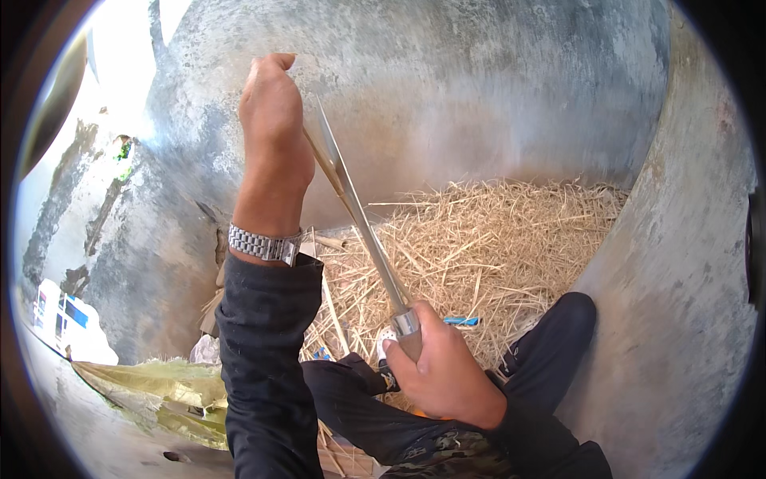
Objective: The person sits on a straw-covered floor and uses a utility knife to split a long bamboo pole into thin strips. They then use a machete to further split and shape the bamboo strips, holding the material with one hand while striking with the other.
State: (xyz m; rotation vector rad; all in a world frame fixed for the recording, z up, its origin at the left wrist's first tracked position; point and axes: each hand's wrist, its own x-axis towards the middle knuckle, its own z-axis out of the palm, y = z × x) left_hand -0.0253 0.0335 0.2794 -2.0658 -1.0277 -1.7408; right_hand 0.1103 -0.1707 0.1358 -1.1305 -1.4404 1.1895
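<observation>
My right hand [451, 375] is wrapped round the handle of a long knife [373, 243], just below its metal collar. The blade slants up and to the left. Raised at the upper left, my left hand [275, 112] is bent at the wrist and curled closed round a thin tan strip [321, 156] that looks like split bamboo. That strip runs down from the hand along the blade and seems to touch it. Most of the left fingers are hidden behind the hand. A metal-link watch [263, 244] sits on my left wrist.
A heap of pale straw-like shavings [495, 239] lies against the grey wall [479, 104] ahead. My bent legs [554, 343] are below, with a small blue object [461, 321] near them. A yellow-green cloth sheet [159, 391] lies at the lower left. Another wall [678, 279] rises close on the right.
</observation>
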